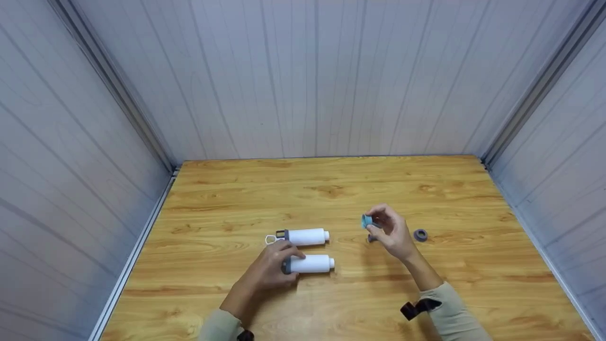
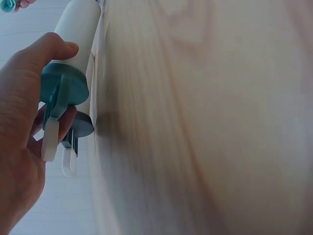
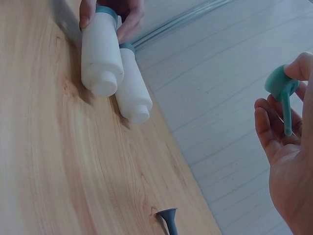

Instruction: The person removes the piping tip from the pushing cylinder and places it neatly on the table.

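Two white cylinders lie side by side, each with a dark teal-grey collar, a handle frame at one end and a narrower white tip at the other. My left hand (image 1: 274,269) grips the nearer cylinder (image 1: 312,264) around its collar, the thumb pressing on its white body in the left wrist view. The farther cylinder (image 1: 307,237) lies just beyond, its white loop handle partly behind that hand. Raised above the table, my right hand (image 1: 394,237) pinches a small teal cup-shaped piece (image 3: 279,81) with a thin stem, between thumb and fingers.
Below my right hand a small dark grey flared piece (image 1: 372,238) lies on the wooden table (image 1: 322,189). A dark grey ring (image 1: 420,235) lies to its right. Pale panel walls (image 1: 293,94) stand behind the table and at both sides.
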Available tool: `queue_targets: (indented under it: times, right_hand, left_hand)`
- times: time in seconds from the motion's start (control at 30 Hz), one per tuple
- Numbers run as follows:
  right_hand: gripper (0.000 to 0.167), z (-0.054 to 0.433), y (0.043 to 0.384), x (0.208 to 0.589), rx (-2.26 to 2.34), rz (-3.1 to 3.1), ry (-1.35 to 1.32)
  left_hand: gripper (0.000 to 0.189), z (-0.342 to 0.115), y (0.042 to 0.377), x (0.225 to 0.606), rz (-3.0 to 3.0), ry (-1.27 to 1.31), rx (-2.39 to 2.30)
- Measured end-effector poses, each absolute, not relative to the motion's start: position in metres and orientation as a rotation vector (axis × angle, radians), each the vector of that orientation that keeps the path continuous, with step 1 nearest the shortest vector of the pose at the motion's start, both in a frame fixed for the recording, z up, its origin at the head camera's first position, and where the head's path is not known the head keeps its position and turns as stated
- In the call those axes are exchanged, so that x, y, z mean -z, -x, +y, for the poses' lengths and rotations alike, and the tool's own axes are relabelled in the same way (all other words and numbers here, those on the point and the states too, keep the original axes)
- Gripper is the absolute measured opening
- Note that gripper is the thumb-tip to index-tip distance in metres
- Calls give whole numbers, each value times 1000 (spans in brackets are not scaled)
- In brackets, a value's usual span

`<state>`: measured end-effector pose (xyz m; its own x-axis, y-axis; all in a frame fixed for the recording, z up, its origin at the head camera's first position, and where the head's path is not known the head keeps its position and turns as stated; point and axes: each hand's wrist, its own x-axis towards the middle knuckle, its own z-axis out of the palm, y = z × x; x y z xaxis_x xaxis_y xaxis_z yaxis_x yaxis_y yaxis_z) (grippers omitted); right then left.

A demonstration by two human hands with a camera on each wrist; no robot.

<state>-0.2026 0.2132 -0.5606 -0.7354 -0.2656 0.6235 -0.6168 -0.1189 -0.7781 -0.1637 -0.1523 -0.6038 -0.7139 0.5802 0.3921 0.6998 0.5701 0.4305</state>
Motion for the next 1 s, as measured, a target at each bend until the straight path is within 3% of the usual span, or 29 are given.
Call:
queue_targets:
  times: [0.6,1.0]
  right_hand:
    - [29,213,203,562,-1941,-1869,-978]
    - [28,214,203,562,-1944,-1887,-977]
  left_hand:
    - [41,-154,164,598,-2786,1029,864]
    - [52,-158,165,600,-2644,1077,879]
